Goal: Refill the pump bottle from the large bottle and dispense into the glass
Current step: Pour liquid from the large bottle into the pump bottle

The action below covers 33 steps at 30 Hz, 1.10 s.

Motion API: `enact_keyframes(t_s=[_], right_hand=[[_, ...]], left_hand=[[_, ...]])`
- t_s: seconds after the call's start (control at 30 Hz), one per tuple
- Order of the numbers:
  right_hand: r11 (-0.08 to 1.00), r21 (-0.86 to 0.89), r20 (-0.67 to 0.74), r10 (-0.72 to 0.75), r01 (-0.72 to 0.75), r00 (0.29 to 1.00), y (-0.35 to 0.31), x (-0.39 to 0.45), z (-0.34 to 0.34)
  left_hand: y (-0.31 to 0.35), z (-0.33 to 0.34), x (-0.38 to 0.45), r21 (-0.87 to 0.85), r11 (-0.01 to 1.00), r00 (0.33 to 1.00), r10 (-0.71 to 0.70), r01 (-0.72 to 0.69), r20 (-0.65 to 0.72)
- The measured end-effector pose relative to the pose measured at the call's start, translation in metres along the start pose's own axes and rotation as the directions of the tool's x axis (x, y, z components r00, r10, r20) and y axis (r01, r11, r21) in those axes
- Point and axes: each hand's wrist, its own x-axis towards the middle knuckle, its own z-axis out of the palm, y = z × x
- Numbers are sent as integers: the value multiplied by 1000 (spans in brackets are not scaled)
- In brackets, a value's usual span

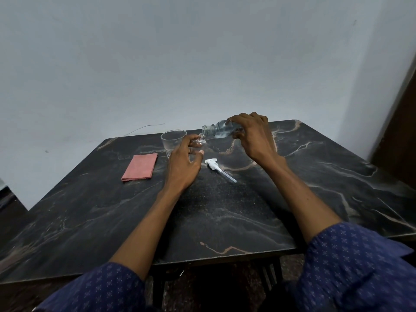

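large bottle (221, 129) label hidden under right hand (252, 131).

The dark polished marble-look table (225, 217) shines faintly. The clear smooth drinking glass (172, 140), clear glossy plastic large bottle (221, 129), white plastic pump head (212, 163) and matt pink folded cloth (140, 167) show.

A folded reddish-pink cloth (140, 166) lay flat on the dark marble-patterned table (225, 212), towards its far left corner and a little in from the far edge. Pale and rust-coloured veins ran across the tabletop, thickest near the far right corner. Behind the far edge rose a plain grey-white wall (180, 64), with a thin wire (146, 128) lying against it just above the far left corner. A brown wooden surface (403, 140) stood beyond the right edge.
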Motion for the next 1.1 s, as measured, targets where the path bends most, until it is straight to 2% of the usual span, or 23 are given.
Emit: enact_keyframes(t_s=[1.1], right_hand=[[999, -52, -18, -10, 9, 1000, 0, 2, -4]], left_hand=[[1, -1, 0, 34, 999, 999, 31, -31, 12]])
